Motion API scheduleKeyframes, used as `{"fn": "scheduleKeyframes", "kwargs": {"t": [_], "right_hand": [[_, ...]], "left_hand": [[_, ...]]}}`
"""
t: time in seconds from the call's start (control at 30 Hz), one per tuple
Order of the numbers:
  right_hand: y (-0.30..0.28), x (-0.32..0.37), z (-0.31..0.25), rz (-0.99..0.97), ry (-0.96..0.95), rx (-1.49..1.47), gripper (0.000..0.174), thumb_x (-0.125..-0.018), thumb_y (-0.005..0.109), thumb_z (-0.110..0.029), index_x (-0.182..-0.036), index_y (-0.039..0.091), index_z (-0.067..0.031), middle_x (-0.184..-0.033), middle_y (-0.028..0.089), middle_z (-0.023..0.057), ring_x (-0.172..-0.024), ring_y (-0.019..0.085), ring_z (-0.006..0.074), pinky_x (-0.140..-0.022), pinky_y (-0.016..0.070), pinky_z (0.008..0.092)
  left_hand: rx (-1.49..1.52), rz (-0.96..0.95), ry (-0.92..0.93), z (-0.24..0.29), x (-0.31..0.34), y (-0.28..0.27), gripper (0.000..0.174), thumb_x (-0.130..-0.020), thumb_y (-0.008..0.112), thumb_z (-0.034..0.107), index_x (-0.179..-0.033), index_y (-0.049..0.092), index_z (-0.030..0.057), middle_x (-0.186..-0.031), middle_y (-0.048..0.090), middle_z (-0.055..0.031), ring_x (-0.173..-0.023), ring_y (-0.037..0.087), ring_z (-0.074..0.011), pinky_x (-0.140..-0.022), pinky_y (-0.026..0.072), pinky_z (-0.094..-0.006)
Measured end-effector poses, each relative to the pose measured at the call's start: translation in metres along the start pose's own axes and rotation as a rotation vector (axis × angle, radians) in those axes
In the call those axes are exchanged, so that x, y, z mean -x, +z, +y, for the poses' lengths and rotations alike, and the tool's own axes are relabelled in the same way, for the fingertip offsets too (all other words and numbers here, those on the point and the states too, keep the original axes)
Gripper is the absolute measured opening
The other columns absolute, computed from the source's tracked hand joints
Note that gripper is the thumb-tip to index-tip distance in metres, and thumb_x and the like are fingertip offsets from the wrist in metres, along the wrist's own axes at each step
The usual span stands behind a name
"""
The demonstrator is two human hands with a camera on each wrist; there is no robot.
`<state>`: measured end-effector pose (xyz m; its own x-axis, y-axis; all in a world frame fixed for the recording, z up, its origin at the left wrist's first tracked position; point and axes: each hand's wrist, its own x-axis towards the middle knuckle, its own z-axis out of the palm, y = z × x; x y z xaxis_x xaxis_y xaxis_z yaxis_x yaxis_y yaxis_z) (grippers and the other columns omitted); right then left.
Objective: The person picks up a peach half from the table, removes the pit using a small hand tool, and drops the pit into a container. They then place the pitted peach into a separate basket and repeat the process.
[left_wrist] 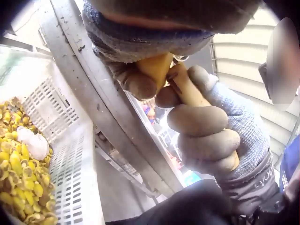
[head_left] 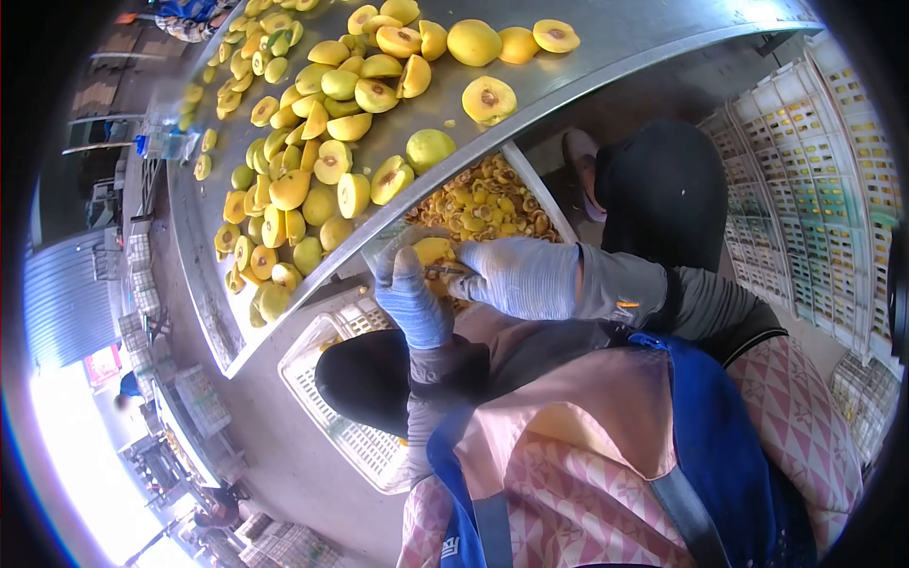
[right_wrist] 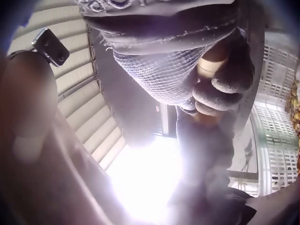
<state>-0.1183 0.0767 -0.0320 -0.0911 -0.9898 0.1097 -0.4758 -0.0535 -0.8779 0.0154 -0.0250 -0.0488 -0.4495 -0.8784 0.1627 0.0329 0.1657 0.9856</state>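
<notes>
In the head view my gloved left hand [head_left: 412, 293] holds a yellow fruit piece [head_left: 434, 251], also seen between the thumb and fingers in the left wrist view [left_wrist: 157, 68]. The fingers of my gloved right hand [head_left: 528, 276] are curled round a light wooden handle [left_wrist: 190, 89] with a small metal end against the fruit. From the right wrist, the right hand [right_wrist: 164, 77] shows its fingers wrapped about that handle [right_wrist: 211, 66]; the left hand is dim behind it. Many halved yellow fruits [head_left: 333, 161] lie on the metal table [head_left: 530, 118] in front.
Below the table edge, a crate [left_wrist: 75, 173] holds yellow scraps [head_left: 488, 204]. A white basket [head_left: 374, 450] stands beside my knee, and tall stacked crates [head_left: 805, 161] stand at the right. The table's raised metal rim lies just beyond my hands.
</notes>
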Motion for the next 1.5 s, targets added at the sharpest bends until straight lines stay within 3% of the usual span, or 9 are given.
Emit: {"fn": "scheduleKeyframes", "kwargs": {"t": [0.17, 0.37, 0.57, 0.83, 1.17, 1.37, 1.43, 1.47, 1.5], "right_hand": [[0.01, -0.002, 0.011, -0.031, 0.012, -0.183, 0.03, -0.096, 0.06, -0.029, -0.102, 0.06, 0.0008, -0.079, 0.065, 0.0232, -0.072, 0.065, 0.0403, -0.063, 0.0499, 0.0472], [0.008, 0.003, -0.001, 0.018, 0.042, 0.036, 0.029, -0.096, 0.06, -0.026, -0.103, 0.062, 0.0022, -0.082, 0.066, 0.0226, -0.072, 0.066, 0.0385, -0.064, 0.0506, 0.0455], [0.001, -0.004, 0.001, -0.088, 0.056, -0.235, 0.038, -0.099, 0.055, -0.034, -0.095, 0.061, 0.0039, -0.08, 0.065, 0.0275, -0.081, 0.066, 0.0436, -0.072, 0.0511, 0.0461], [-0.005, 0.005, -0.015, 0.008, 0.057, 0.182, 0.031, -0.095, 0.06, -0.033, -0.099, 0.058, -0.0017, -0.065, 0.063, 0.0204, -0.061, 0.066, 0.0385, -0.054, 0.0511, 0.0483], [-0.011, 0.007, -0.017, -0.054, 0.048, 0.26, 0.031, -0.093, 0.061, -0.032, -0.101, 0.058, -0.002, -0.063, 0.063, 0.0189, -0.06, 0.067, 0.0372, -0.052, 0.0526, 0.0465], [-0.009, 0.009, -0.011, -0.034, -0.017, 0.27, 0.03, -0.093, 0.062, -0.03, -0.102, 0.06, -0.0016, -0.068, 0.064, 0.0182, -0.061, 0.067, 0.037, -0.054, 0.0527, 0.046], [-0.002, 0.008, -0.003, 0.029, -0.029, 0.133, 0.028, -0.094, 0.062, -0.029, -0.103, 0.061, -0.0029, -0.073, 0.066, 0.0169, -0.063, 0.066, 0.0372, -0.056, 0.0523, 0.0456], [0.002, 0.007, 0.003, 0.029, -0.028, 0.132, 0.028, -0.094, 0.062, -0.029, -0.103, 0.061, -0.0029, -0.073, 0.066, 0.0169, -0.063, 0.066, 0.0372, -0.056, 0.0523, 0.0456], [0.006, 0.004, 0.01, 0.054, -0.095, 0.013, 0.029, -0.096, 0.059, -0.03, -0.099, 0.062, -0.0015, -0.072, 0.065, 0.02, -0.065, 0.066, 0.0383, -0.059, 0.0515, 0.0462]], "left_hand": [[0.148, -0.045, -0.137, -0.002, -0.003, -0.001, 0.054, -0.1, 0.05, 0.05, -0.104, 0.064, -0.0024, -0.093, 0.068, -0.0136, -0.086, 0.065, -0.0211, -0.081, 0.053, -0.0328], [0.185, 0.064, -0.196, 0.005, -0.002, 0.003, 0.057, -0.103, 0.043, 0.049, -0.1, 0.066, -0.0037, -0.091, 0.069, -0.0116, -0.083, 0.064, -0.0194, -0.079, 0.051, -0.0309], [-0.229, 0.011, 0.142, 0.009, -0.002, 0.006, 0.055, -0.104, 0.041, 0.043, -0.1, 0.066, -0.0051, -0.091, 0.069, -0.0118, -0.082, 0.064, -0.0181, -0.079, 0.0511, -0.0306], [0.122, 0.047, -0.134, -0.005, -0.001, 0.003, 0.045, -0.104, 0.046, 0.041, -0.105, 0.063, -0.0008, -0.092, 0.069, -0.0127, -0.083, 0.066, -0.0205, -0.078, 0.054, -0.0328], [0.319, 0.031, -0.282, -0.003, -0.002, 0.004, 0.043, -0.102, 0.051, 0.04, -0.103, 0.064, -0.001, -0.093, 0.069, -0.0125, -0.085, 0.066, -0.0214, -0.078, 0.0543, -0.0334], [0.093, -0.033, -0.137, 0.001, -0.002, 0.003, 0.043, -0.103, 0.048, 0.037, -0.103, 0.064, -0.0034, -0.091, 0.069, -0.0128, -0.083, 0.067, -0.0223, -0.079, 0.0545, -0.0347], [-0.498, -0.097, 0.468, -0.001, -0.005, -0.001, 0.042, -0.099, 0.057, 0.035, -0.105, 0.063, -0.0063, -0.089, 0.07, -0.0153, -0.084, 0.067, -0.0216, -0.078, 0.0539, -0.0329], [-0.498, -0.098, 0.467, -0.002, -0.003, -0.001, 0.042, -0.099, 0.057, 0.035, -0.105, 0.063, -0.0063, -0.089, 0.07, -0.0153, -0.084, 0.067, -0.0216, -0.078, 0.0539, -0.0329], [-0.193, -0.061, 0.22, 0.005, -0.001, 0.003, 0.043, -0.097, 0.06, 0.036, -0.105, 0.063, -0.0061, -0.089, 0.07, -0.0162, -0.084, 0.067, -0.0226, -0.078, 0.0542, -0.0338]]}}
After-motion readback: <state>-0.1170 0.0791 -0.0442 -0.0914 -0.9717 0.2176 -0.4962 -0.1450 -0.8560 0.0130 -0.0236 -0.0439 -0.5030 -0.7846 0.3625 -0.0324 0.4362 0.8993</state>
